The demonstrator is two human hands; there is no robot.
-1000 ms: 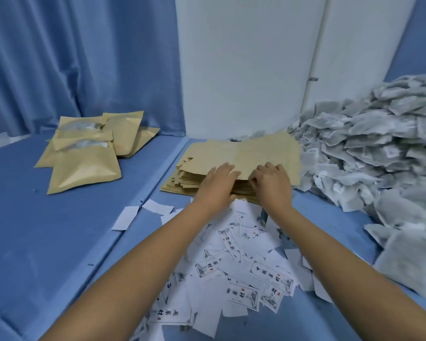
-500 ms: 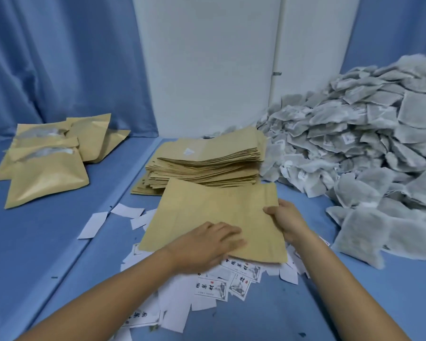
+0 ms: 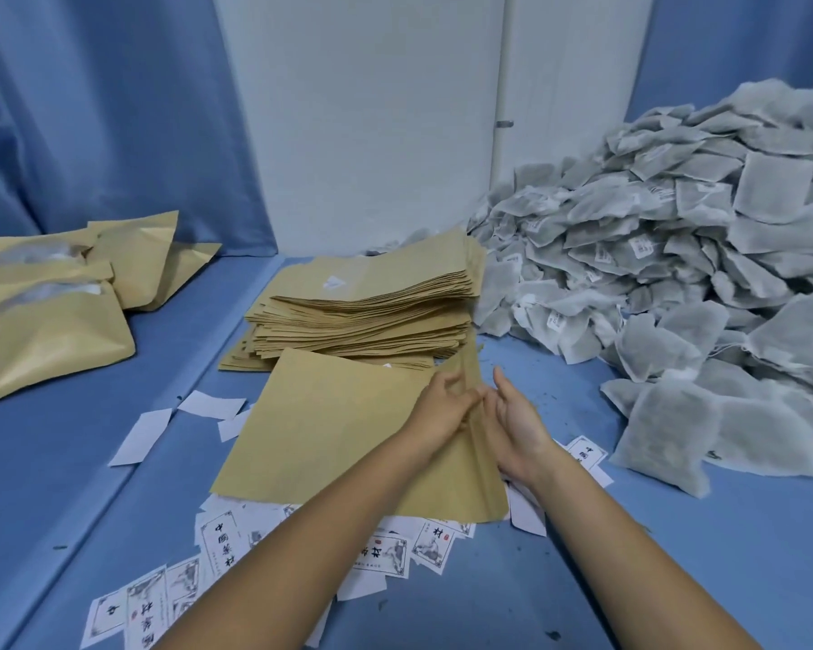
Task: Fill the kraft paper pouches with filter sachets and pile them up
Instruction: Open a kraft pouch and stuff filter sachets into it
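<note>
A flat kraft paper pouch (image 3: 334,429) lies on the blue table in front of me, over scattered printed labels. My left hand (image 3: 442,410) and my right hand (image 3: 512,419) meet at its right edge, where the paper lifts up; both pinch that edge. Behind the pouch stands a stack of empty kraft pouches (image 3: 367,307). A big heap of grey filter sachets (image 3: 667,274) fills the right side. Several filled pouches (image 3: 52,302) lie piled at the far left.
White printed labels (image 3: 226,551) and blank slips (image 3: 142,436) are strewn near the front. A white wall panel (image 3: 362,119) and blue curtains (image 3: 90,110) close off the back. A seam (image 3: 198,382) runs between two blue surfaces.
The pouch was pulled off the stack toward me. My left hand moved from flat on the pouch to its right edge, joining the right hand, and that edge has lifted.
</note>
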